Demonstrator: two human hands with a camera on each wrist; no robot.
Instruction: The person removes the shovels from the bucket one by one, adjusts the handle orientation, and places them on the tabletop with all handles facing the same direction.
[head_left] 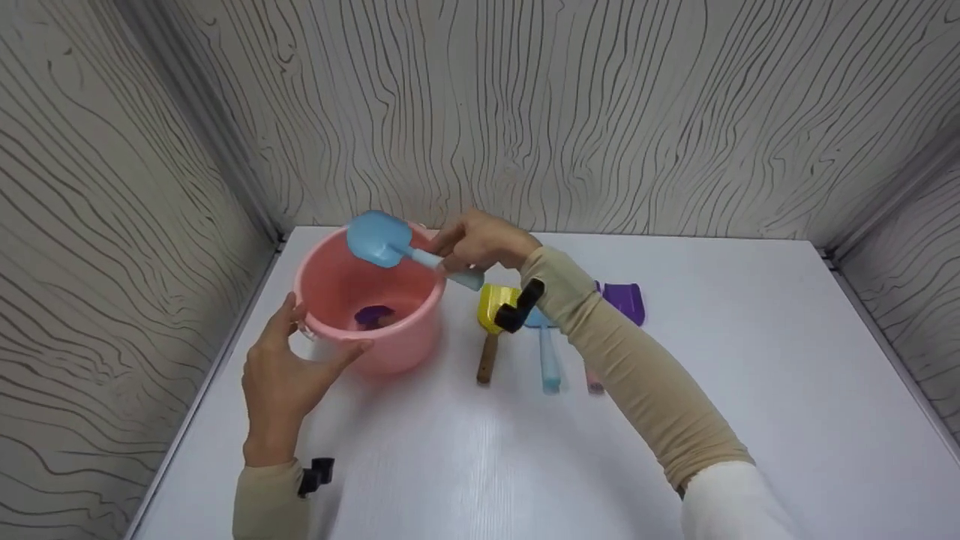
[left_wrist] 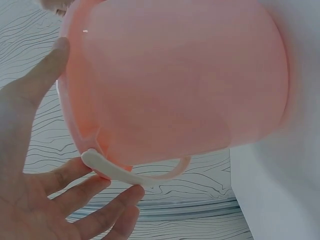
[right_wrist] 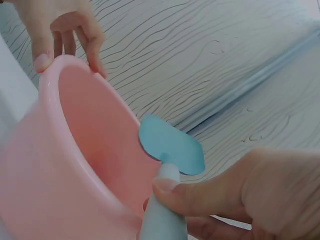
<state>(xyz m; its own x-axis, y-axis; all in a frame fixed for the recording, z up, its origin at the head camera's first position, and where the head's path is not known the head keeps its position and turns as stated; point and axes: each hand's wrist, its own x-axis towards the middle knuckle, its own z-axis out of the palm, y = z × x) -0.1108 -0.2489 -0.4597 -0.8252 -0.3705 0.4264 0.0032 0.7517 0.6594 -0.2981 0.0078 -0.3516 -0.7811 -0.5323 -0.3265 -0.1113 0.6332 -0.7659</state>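
Note:
A pink bucket [head_left: 409,346] stands upright at the left of the table, its white handle [left_wrist: 120,172] hanging down one side. My left hand [head_left: 289,379] holds it at the rim, thumb on the near edge and fingers by the handle's joint. Over the bucket's mouth, my right hand [head_left: 486,241] grips a toy shovel with a blue blade [head_left: 379,238] by its pale handle [right_wrist: 164,220]. The shovel's blade points left, above the opening. Inside the bucket lies a purple thing [head_left: 373,316], partly in shadow.
Right of the bucket lie a yellow shovel [head_left: 495,306] with a brown handle, a light blue shovel [head_left: 550,360] and a purple shovel blade [head_left: 624,301]. A pink handle [head_left: 594,381] shows below the right forearm, which hides part of this row. Wood-patterned walls [head_left: 480,112] enclose the table.

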